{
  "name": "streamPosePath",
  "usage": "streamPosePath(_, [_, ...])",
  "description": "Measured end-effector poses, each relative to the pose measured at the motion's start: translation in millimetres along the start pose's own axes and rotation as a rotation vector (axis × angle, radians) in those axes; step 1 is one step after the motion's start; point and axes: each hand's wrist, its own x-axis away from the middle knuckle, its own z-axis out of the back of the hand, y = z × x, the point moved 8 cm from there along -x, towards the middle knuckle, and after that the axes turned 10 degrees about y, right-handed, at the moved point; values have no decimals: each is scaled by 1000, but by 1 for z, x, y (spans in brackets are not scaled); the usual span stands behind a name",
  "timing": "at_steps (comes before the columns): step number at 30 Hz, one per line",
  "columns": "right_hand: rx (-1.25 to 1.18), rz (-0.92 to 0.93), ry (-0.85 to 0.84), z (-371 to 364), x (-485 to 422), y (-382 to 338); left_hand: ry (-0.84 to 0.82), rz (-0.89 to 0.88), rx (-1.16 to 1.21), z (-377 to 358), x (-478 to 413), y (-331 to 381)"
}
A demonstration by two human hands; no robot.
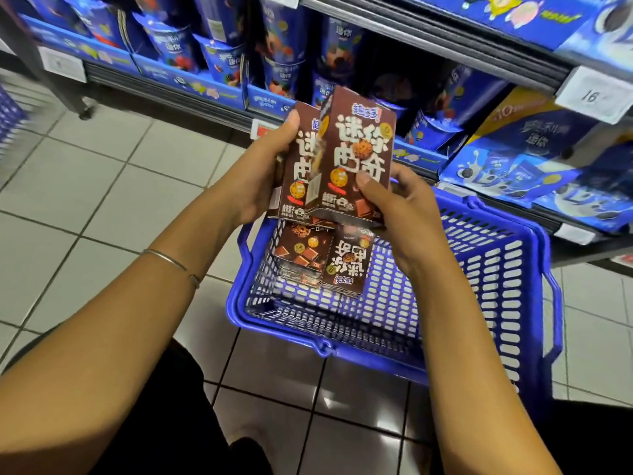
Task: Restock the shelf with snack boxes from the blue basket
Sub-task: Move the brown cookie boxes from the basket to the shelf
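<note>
Two brown snack boxes are held upright above the blue basket (486, 303). My left hand (263, 173) grips the left box (298, 173) along its left side, thumb up at its top corner. My right hand (397, 210) holds the right box (359, 156), which overlaps the left one, thumb pressed on its front near the lower right. Several more brown boxes (322, 258) lie in the far left part of the basket. The shelf (421, 32) rises behind the boxes, with a dark gap (387, 84) among blue packs.
The basket stands on a white tiled floor (102, 186) in front of the lower shelf. Blue cookie packs (520, 173) fill the shelves at right and back left. A price tag marked 16 (592, 94) hangs on the upper rail. A second blue basket edge (10, 114) shows far left.
</note>
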Motion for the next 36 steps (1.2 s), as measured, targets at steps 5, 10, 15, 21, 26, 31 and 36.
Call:
streamPosePath(5, [28,11,27,-22,0,1,-51,-16,22,-10,0,-3])
streamPosePath(10, [116,25,-11,-38,-1,-1,-67,-56,-18,-10,-6,1])
streamPosePath(15, [-9,-82,131,-22,-13,21,-10,-46,76,1,-12,5])
streamPosePath(21, [141,-379,160,-22,-13,122,32,-48,244,5,-16,9])
streamPosePath(26, [352,-379,-4,-47,-7,163,29,-53,263,3,-15,11])
streamPosePath(31, [316,-412,71,-26,-10,163,52,-38,234,9,-15,9])
streamPosePath(36, [65,-418,218,17,3,137,51,-39,159,13,-16,8])
